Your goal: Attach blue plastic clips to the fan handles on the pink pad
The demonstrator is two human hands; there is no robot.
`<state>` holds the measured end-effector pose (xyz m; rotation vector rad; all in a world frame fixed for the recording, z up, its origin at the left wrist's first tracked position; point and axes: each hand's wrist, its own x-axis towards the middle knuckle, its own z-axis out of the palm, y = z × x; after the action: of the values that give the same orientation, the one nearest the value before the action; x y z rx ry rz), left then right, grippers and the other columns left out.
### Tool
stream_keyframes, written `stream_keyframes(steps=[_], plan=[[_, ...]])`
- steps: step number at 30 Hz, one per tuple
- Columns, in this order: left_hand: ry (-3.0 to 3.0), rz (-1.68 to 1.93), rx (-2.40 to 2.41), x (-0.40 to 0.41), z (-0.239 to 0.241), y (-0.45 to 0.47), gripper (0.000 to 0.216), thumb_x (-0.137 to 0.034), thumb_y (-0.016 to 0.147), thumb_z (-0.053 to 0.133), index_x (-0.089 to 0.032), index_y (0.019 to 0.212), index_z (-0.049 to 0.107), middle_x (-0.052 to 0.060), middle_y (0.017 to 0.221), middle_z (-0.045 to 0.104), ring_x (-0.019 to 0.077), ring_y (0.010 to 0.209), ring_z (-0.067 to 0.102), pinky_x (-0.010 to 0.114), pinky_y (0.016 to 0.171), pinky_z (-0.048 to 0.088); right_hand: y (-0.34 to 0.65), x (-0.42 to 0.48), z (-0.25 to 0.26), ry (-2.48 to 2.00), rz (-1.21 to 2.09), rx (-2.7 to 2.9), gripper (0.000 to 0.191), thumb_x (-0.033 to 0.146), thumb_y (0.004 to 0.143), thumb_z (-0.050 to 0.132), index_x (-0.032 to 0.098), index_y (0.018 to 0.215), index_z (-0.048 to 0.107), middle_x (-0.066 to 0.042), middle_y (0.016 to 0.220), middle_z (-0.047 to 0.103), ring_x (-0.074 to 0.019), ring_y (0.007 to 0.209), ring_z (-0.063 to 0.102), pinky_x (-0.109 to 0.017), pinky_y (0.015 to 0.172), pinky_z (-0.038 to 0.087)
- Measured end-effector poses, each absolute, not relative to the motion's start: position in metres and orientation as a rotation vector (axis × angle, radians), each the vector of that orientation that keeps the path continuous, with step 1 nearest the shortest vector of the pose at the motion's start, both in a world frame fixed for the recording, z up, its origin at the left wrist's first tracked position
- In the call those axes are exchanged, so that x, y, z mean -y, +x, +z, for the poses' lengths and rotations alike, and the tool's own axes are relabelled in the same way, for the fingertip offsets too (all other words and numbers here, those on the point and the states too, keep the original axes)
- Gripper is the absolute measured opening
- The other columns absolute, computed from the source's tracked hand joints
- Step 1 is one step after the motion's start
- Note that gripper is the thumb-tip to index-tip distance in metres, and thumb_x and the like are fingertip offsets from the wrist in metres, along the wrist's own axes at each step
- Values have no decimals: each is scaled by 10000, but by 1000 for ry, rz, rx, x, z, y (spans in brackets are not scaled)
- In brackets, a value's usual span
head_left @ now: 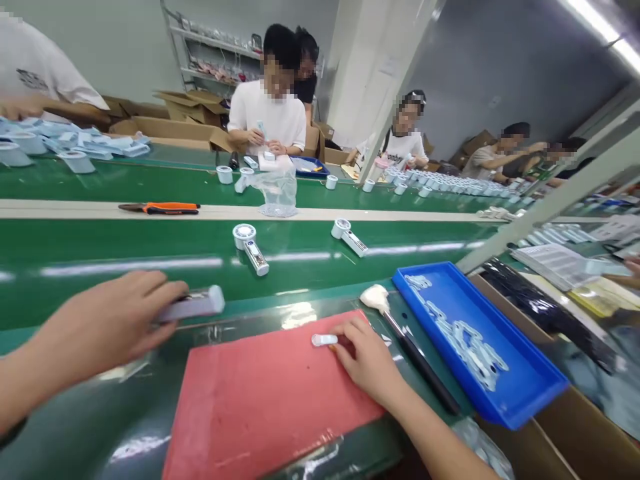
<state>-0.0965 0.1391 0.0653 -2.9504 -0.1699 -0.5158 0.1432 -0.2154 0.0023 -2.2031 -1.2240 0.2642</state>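
My left hand [113,327] grips a long grey-and-white handle [193,303] at the edge of the green conveyor belt. My right hand [367,357] rests on a red rubber mat [265,400], its fingers on a small white cylindrical part [324,340]. Just past the belt edge, beyond my right hand, lies a black-handled tool with a white fluffy tip [375,298]. Two white round-headed devices with handles [250,248] lie on the belt ahead of my hands. The far end of the grey handle is hidden by my left fingers.
A blue plastic tray [475,340] holding pale parts stands to my right. Orange-handled pliers [159,208] and a plastic bag [277,190] lie on the central strip. Co-workers sit across the belt among cardboard boxes, with several white parts in front of them.
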Motion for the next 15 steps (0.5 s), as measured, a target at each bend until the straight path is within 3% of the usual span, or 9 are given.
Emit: stream_keyframes(steps=[2,6,15], plan=[[-2897,-575,-157,-80,61,-73,387,-355,1053,304,-191,1064,655,42,835,562,208,713,528,318,629,419,143,213,4,-2216,238,1237,166,103,914,626,209,1033,672,-57,1005,638,-228,931,617,-365,811,482],[-3082,-565,-340,-11,36,-55,287,-352,1059,385,-222,1041,641,48,898,602,222,778,563,363,689,440,140,211,13,-2112,256,1219,152,86,899,659,201,998,660,-24,938,652,-175,823,612,-301,731,451],[-3318,-486,-82,-10,27,-68,252,-452,1014,521,-234,1050,643,52,1047,648,248,910,608,381,764,502,109,204,38,-1835,155,1390,52,173,939,584,183,952,633,-7,819,602,-146,718,550,-272,645,377]])
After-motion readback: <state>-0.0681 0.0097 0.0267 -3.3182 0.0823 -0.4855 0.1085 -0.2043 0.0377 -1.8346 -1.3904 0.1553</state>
